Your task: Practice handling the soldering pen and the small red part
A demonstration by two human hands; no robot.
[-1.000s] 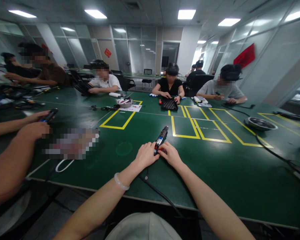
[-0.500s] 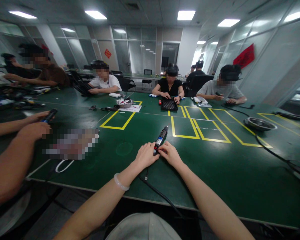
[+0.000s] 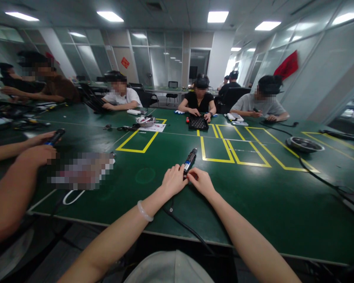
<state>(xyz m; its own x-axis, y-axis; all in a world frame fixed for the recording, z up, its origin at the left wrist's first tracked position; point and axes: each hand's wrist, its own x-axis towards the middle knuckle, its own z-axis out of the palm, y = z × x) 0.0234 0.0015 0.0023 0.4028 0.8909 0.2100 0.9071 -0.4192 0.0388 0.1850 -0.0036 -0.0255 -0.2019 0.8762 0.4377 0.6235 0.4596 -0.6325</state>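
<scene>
A dark pen-shaped corded tool (image 3: pixel 190 160) with a blue band lies on the green table (image 3: pixel 253 204), tip pointing away from me. My left hand (image 3: pixel 173 180) curls around its near end from the left, a pale bangle on that wrist. My right hand (image 3: pixel 201 181) pinches the same end from the right, fingers closed on it. A black cable (image 3: pixel 185 226) runs from the tool back toward me over the table's front edge.
A neighbour's arms (image 3: pixel 20 157) at the left hold a similar tool beside a blurred object. Yellow tape boxes (image 3: pixel 233 151) mark the table's middle. A black tray (image 3: pixel 198 122), a round metal dish (image 3: pixel 305 144) with a cable, and several seated people line the far side.
The camera view shifted slightly, so everything sits a little higher and further left. My hands keep their hold on the tool's near end.
</scene>
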